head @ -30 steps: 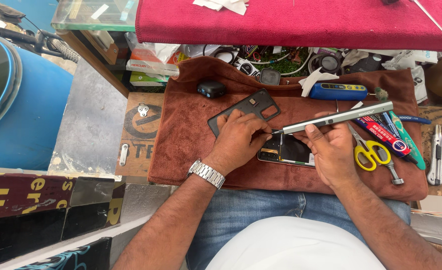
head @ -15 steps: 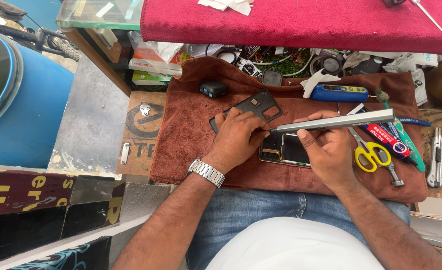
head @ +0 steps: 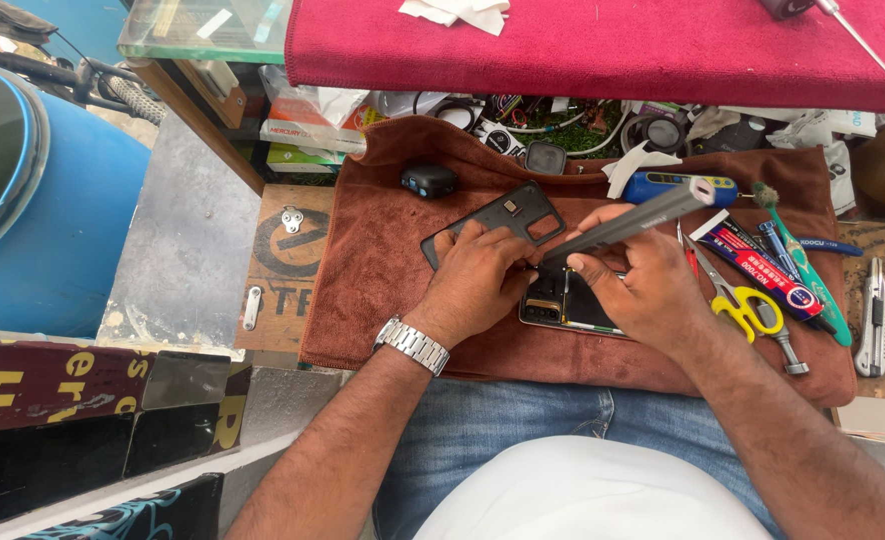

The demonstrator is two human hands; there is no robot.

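1. I see the opened phone [head: 568, 305] lying on the brown towel [head: 383, 270].
2. My left hand [head: 478, 280] presses on the phone, fingers curled.
3. My right hand [head: 643, 290] grips a grey electric screwdriver [head: 628, 222], tip down over the phone; I judge screw work is in hand, needing steady aim.

A single head-mounted camera views the scene from above, facing steeply down and forward over the wearer's lap. It sits close: both forearms enter from the bottom edge and the hands occupy frame centre. The brown towel-covered surface [head: 383, 300] fills the middle, and the red cloth-covered shelf [head: 583, 50] spans the top edge. No second view exists.
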